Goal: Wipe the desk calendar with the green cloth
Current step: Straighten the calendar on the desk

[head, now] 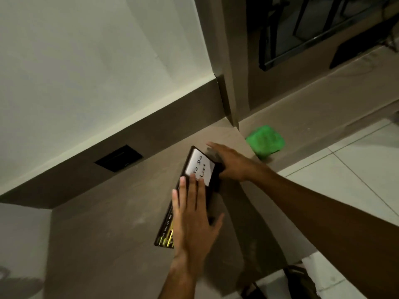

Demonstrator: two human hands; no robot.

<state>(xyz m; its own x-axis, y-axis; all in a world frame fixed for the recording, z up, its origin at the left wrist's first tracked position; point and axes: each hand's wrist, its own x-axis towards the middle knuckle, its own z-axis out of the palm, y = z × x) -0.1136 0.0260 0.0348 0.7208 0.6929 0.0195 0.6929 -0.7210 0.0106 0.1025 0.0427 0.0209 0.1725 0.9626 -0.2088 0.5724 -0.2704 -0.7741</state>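
The black desk calendar point(199, 167) stands on the brown desk point(112, 223), showing a white "To Do List" panel and a strip of month names. My left hand point(192, 216) lies flat over its front face, fingers spread. My right hand point(231, 162) grips the calendar's far right end, fingers reaching behind it. The green cloth point(265, 141) lies crumpled on the desk to the right, beyond my right hand, with neither hand touching it.
A black wall socket plate point(118, 157) sits in the brown backsplash to the left. A vertical panel point(228, 83) divides the desk from a mirror or glass section point(313, 39). White floor tiles point(356, 169) lie to the right, and a dark object point(300, 281) rests below the desk edge.
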